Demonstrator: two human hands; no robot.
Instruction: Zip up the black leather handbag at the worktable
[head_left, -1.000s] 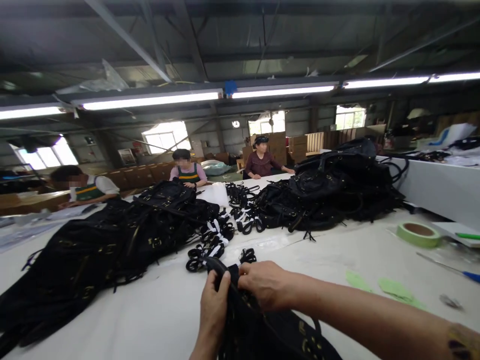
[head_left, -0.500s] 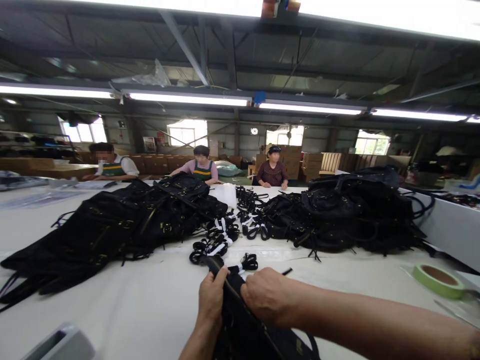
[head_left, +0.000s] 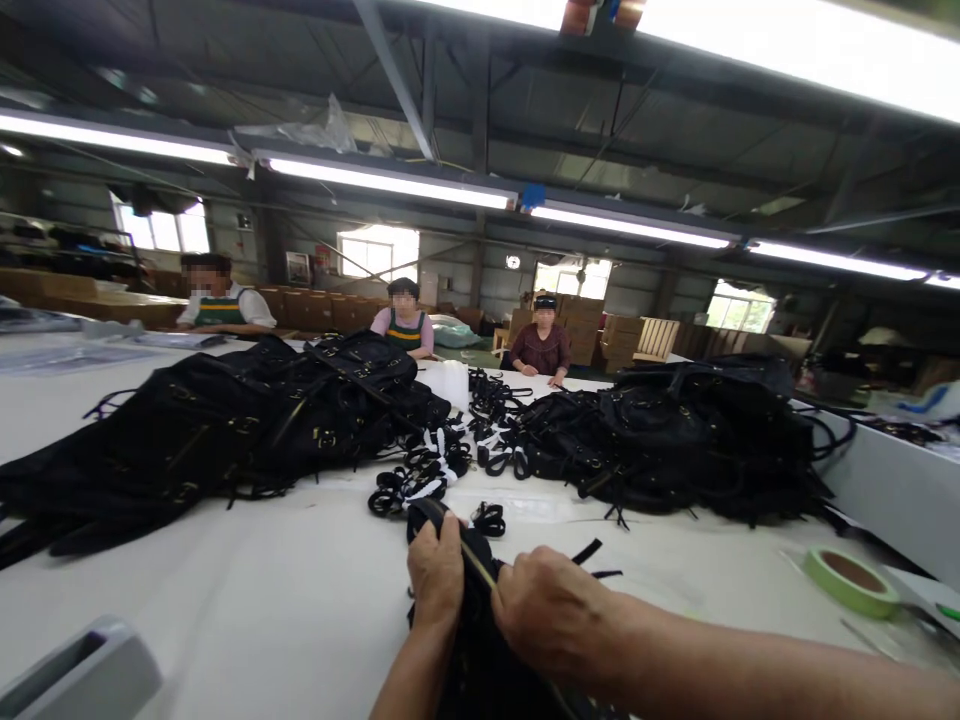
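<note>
My left hand grips the top edge of a black bag that lies on the white table right in front of me. Beside it, my right hand closes on the same edge, along the bag's zipper line. A thin black strap end sticks out just beyond my right hand. The bag's lower part runs out of the bottom of the view.
Two big heaps of black bags flank bundled black straps. A green tape roll lies at the right, a grey object at bottom left. Three people sit at the far side.
The view has tilted up and shifted. Both hands have slid down and apart along the bag's edge, the right hand moving right and nearer to me.
</note>
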